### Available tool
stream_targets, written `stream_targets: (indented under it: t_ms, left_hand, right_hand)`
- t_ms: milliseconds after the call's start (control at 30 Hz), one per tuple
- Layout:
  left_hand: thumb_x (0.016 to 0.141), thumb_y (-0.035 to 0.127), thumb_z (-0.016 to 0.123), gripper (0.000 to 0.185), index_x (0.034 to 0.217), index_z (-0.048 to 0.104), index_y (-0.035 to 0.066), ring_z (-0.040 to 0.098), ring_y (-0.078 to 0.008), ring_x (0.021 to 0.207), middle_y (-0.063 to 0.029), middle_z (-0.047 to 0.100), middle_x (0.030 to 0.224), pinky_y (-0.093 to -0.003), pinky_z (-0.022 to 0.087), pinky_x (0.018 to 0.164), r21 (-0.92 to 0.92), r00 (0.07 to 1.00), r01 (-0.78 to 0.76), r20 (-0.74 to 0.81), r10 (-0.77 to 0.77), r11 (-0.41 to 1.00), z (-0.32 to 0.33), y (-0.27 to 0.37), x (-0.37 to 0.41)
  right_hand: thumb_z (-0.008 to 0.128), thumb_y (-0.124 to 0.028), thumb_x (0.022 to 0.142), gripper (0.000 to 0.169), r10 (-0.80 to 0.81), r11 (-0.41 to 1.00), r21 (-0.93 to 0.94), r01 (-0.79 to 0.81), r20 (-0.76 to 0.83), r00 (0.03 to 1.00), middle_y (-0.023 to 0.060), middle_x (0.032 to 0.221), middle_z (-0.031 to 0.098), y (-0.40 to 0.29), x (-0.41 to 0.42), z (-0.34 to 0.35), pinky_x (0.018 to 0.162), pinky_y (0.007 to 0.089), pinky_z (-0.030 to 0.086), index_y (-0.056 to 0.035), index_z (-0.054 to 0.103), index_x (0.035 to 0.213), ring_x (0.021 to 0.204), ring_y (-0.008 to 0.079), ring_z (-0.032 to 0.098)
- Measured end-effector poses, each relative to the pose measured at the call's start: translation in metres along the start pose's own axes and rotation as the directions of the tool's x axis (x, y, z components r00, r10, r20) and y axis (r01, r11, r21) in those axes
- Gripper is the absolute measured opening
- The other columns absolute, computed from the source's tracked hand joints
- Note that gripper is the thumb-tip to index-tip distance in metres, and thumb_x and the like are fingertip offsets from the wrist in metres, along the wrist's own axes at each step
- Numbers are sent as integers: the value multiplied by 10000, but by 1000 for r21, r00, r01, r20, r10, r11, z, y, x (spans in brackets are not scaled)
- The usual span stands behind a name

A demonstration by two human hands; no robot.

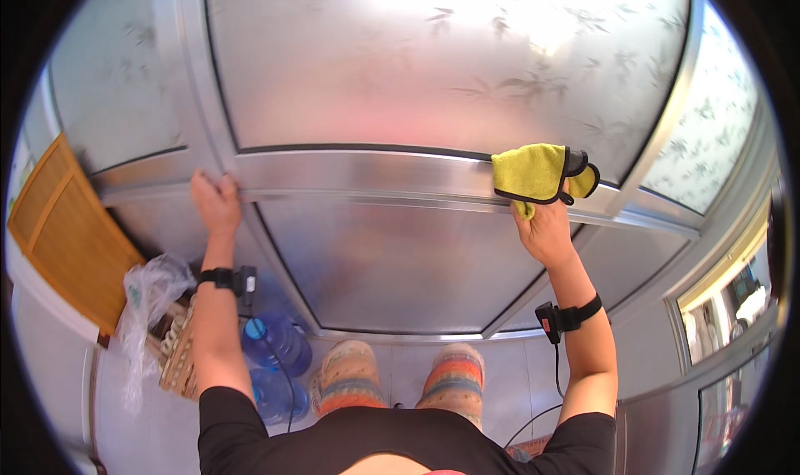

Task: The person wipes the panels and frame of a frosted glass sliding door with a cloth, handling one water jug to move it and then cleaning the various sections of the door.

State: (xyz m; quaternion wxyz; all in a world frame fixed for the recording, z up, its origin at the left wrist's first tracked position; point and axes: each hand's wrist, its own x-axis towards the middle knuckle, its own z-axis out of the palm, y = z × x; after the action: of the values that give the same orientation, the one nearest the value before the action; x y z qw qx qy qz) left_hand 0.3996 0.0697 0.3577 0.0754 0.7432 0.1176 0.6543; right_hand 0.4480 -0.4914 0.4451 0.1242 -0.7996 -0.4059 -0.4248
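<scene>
My right hand (542, 231) grips a yellow-green microfibre cloth (530, 172) with black edging and a grey reverse side. The cloth lies against the aluminium crossbar (375, 174) of a framed glass partition, near its right end. My left hand (215, 203) rests on the metal frame where the crossbar meets the left upright (187, 69); its fingertips touch the metal, and I see nothing in it. Above the bar is a large frosted glass pane (387, 69) with a leaf pattern. Beneath it sits a plainer frosted panel (406, 262).
Two blue plastic water bottles (275, 340) stand on the floor at lower left, beside a woven basket (178, 356) and a clear plastic bag (150, 294). A brown wooden panel (75, 231) leans at far left. At right is a window opening (728, 300). Cables hang from both wrist straps.
</scene>
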Motion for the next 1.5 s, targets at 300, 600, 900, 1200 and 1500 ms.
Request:
stream_targets:
  t_ms: [300, 600, 900, 1200, 1500]
  left_hand:
    - [845, 347, 591, 615, 1216, 426, -114, 503, -419, 969, -262, 537, 1020, -483, 394, 874, -47, 999, -20, -40, 19, 999, -5, 10, 3]
    - [821, 354, 623, 638, 1224, 428, -101, 495, -421, 958, -254, 538, 1009, -477, 394, 864, -66, 995, -79, -66, 75, 995, -9, 10, 6]
    - [803, 282, 640, 637, 1232, 405, -127, 481, -421, 990, -256, 515, 1038, -458, 381, 897, -92, 985, 126, 126, -114, 988, -6, 5, 4]
    - [840, 298, 569, 618, 1264, 373, -107, 465, -377, 1057, -257, 489, 1131, -448, 366, 945, -123, 991, 77, 116, -62, 989, -7, 1, 3]
    - [917, 339, 499, 637, 1308, 336, -135, 432, -439, 1171, -318, 450, 1251, -467, 326, 1026, -32, 999, -24, 41, 25, 999, -2, -12, 1]
  right_hand:
    - [617, -274, 846, 423, -210, 975, -83, 207, -37, 977, 108, 1301, 522, -117, 87, 87, 1106, 532, 240, -128, 589, 1242, 1305, 350, 393]
    - [635, -280, 795, 378, -408, 911, -1, 413, -159, 899, 55, 1065, 648, -210, 149, 171, 1128, 511, 253, -126, 642, 1140, 1285, 306, 437]
    - [606, -211, 763, 310, -479, 871, 1, 492, -230, 848, 109, 1253, 577, -220, 160, 183, 1139, 461, 267, -49, 672, 1020, 1354, 321, 353]
    - [625, -130, 655, 226, -310, 943, 61, 327, -200, 930, 97, 1215, 592, -100, 61, 128, 1083, 450, 363, -56, 695, 857, 1249, 300, 460]
    - [712, -174, 729, 509, 128, 972, -164, -168, -232, 964, 123, 1347, 503, 28, -52, 34, 1100, 493, 309, -108, 608, 1223, 1307, 364, 385]
